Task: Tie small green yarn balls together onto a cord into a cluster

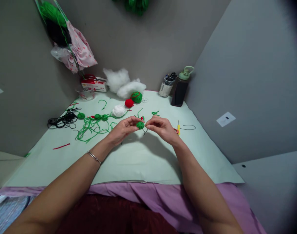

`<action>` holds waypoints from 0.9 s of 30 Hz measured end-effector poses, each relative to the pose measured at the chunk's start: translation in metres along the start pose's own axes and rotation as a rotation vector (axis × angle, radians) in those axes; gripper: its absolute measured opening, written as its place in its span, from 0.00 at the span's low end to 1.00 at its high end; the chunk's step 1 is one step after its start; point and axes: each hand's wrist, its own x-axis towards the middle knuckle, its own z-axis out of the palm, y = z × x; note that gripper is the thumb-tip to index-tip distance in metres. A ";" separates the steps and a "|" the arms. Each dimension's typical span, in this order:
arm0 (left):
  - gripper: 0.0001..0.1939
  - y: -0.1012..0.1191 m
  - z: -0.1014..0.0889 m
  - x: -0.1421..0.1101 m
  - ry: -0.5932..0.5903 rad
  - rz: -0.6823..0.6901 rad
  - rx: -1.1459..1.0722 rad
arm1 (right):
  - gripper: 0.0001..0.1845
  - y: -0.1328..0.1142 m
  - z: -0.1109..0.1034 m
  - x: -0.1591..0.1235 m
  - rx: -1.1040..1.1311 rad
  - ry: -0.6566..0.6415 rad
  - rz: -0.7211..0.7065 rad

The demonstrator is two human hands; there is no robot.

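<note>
Dark red cloth (pixel 109 214) is closest, at the bottom, between two bare arms. Past it, both hands are up over the desk (pixel 129 172), near the middle. The left hand (pixel 125 129) has its thumb and fingers pinched around a small green yarn piece (pixel 140 125). The right hand (pixel 161 128) has its thumb and fingertips pinched close together at the right side of the piece; what is between them is too small to tell. The green piece looks roundish, so I cannot tell its long way or which end is the front. A thin dark strand (pixel 145 132) hangs just below it, slanting up to the right. Far back on the left is a clear bowl (pixel 86 94); I cannot tell what is in it. Behind the bowl is a white and red box (pixel 96 85), and red-handled scissors (pixel 90 78) lie on top. Its red marks are too small to read. Back on the right, a cup (pixel 165 88) holds dark things, maybe pens. It has a pale label with dark letters, too blurry to read. Next to the cup stands a dark bottle (pixel 180 91) with a light green lid. On the left wall hangs a pink dotted bag (pixel 81 48), beside bright green yarn (pixel 52 13). White, red and green yarn balls (pixel 118 111) sit near white fluff (pixel 122 83).
</note>
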 end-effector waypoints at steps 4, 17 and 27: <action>0.15 -0.001 0.000 0.000 0.024 0.009 0.027 | 0.06 0.001 0.003 0.000 0.032 0.002 -0.001; 0.16 -0.008 0.001 0.002 0.113 0.070 0.098 | 0.03 0.007 0.013 0.002 -0.116 0.127 0.079; 0.17 -0.016 0.003 0.004 0.167 0.052 0.290 | 0.05 0.009 0.016 0.001 -0.341 0.139 -0.019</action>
